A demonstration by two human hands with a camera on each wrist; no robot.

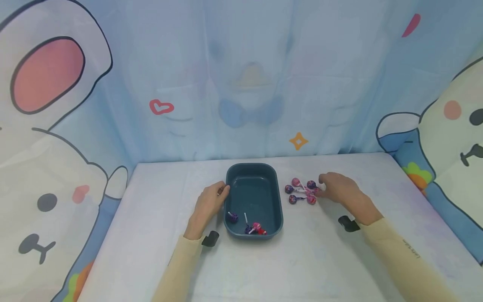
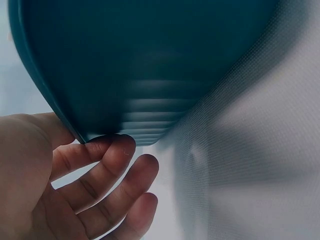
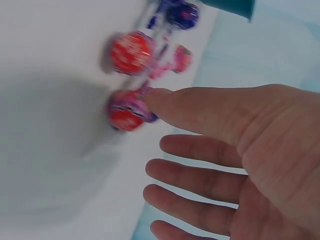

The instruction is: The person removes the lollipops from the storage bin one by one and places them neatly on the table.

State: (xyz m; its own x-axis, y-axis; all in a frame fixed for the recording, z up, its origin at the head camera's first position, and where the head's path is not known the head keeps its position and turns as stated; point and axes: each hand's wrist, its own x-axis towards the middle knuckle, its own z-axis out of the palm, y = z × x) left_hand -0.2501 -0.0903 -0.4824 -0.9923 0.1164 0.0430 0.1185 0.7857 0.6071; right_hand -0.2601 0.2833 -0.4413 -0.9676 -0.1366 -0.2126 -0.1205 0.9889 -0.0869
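A dark teal plastic bin (image 1: 253, 191) stands on the table, with several wrapped lollipops (image 1: 256, 227) at its near end. My left hand (image 1: 209, 203) grips the bin's left rim; in the left wrist view the thumb is inside the rim and the fingers (image 2: 122, 150) curl beneath its outer wall. To the bin's right lies a loose cluster of lollipops (image 1: 296, 182) in purple, pink and red wrappers. Above the cluster's right side is my right hand (image 1: 343, 191), its fingers loosely extended. Its thumb overlaps a red and purple lollipop (image 3: 126, 114) in the right wrist view; contact is unclear.
A white cloth (image 1: 302, 268) covers the table. Behind and at both sides hangs a light blue curtain (image 1: 324, 84) with cartoon animals. Each wrist carries a small black device (image 1: 349, 223).
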